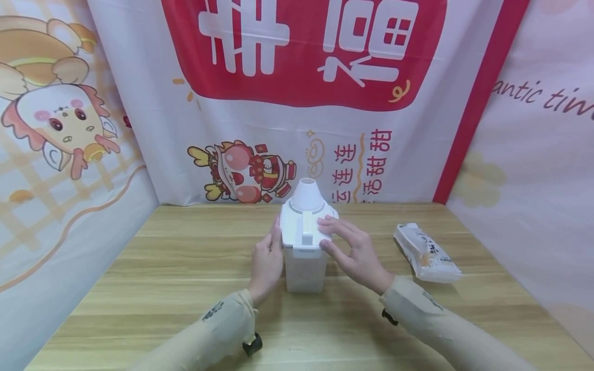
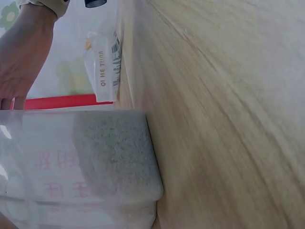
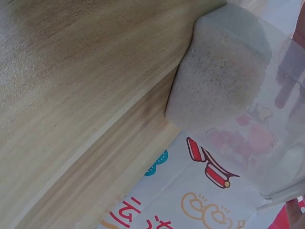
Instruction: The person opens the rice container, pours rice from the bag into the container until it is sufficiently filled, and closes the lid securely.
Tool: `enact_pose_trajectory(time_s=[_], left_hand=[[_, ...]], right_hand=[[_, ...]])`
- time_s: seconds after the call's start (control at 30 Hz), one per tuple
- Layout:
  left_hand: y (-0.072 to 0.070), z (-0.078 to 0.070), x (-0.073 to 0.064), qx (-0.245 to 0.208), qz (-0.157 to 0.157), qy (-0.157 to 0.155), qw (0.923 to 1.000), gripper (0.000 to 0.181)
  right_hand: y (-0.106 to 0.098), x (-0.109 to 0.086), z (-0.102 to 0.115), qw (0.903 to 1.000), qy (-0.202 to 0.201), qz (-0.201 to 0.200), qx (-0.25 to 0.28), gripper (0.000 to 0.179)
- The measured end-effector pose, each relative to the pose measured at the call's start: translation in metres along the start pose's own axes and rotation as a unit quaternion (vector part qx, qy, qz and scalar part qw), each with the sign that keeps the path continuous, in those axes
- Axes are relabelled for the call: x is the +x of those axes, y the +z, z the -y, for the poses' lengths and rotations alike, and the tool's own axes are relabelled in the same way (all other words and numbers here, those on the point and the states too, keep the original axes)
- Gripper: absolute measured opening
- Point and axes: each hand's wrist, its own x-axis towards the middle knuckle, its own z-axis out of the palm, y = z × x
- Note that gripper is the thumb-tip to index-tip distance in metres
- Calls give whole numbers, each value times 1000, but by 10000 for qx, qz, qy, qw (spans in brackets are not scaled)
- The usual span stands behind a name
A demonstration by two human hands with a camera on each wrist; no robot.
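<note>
A translucent plastic storage container (image 1: 303, 275) stands upright on the table. Its white lid (image 1: 293, 226) carries a white cone-shaped spout (image 1: 307, 197) with an open top. Pale rice-like grains (image 3: 224, 71) fill its lower part. Against the container's left side rests my left hand (image 1: 268, 260); the right wrist view shows its straight fingers through the clear wall. My right hand (image 1: 357, 255) touches the right part of the lid with spread fingers, the thumb near the front corner. In the left wrist view, the container partly hides the right fingertips.
To the right on the wooden table (image 1: 185, 268) lies a white printed plastic packet (image 1: 427, 252). Behind the table hangs a white and red printed cloth (image 1: 148, 103), and patterned cloths cover both sides.
</note>
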Motion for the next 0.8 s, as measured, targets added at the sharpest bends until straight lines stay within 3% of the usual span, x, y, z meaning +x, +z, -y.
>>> enact_pose_trajectory(time_s=[0.6, 0.8], left_hand=[[5, -2, -1, -396, -65, -291, 9988, 55], [6, -1, -1, -368, -180, -160, 9990, 54]], right_hand=[[1, -1, -1, 9999, 22, -44, 96, 29], [2, -1, -1, 9999, -2, -64, 92, 29]])
